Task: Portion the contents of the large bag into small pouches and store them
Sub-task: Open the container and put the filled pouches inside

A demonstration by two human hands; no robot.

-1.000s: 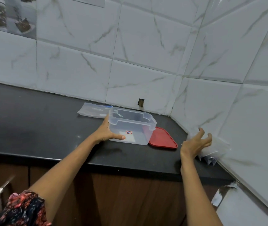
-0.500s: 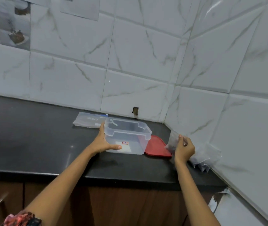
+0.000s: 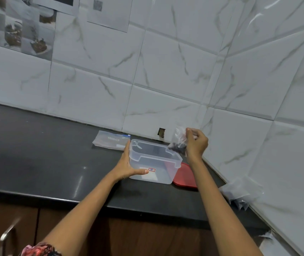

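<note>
A clear plastic container (image 3: pixel 155 168) stands open on the black counter (image 3: pixel 45 159). My left hand (image 3: pixel 127 166) grips its left wall, thumb along the front. My right hand (image 3: pixel 196 143) pinches a small clear pouch (image 3: pixel 178 145) with dark contents, held just above the container's far right corner. The red lid (image 3: pixel 185 175) lies flat on the counter, partly under the container's right side. A pile of several more small pouches (image 3: pixel 240 193) leans against the right wall. A flat large zip bag (image 3: pixel 111 140) lies behind the container.
White tiled walls meet in a corner close behind and to the right. A small hole (image 3: pixel 161 132) shows in the back wall. Wooden cabinet doors with a metal handle (image 3: pixel 8 232) run below the counter's front edge.
My right hand took one pouch from the pile by the right wall and lifted it left and up to the container's far right corner. The left hand stayed on the container.
</note>
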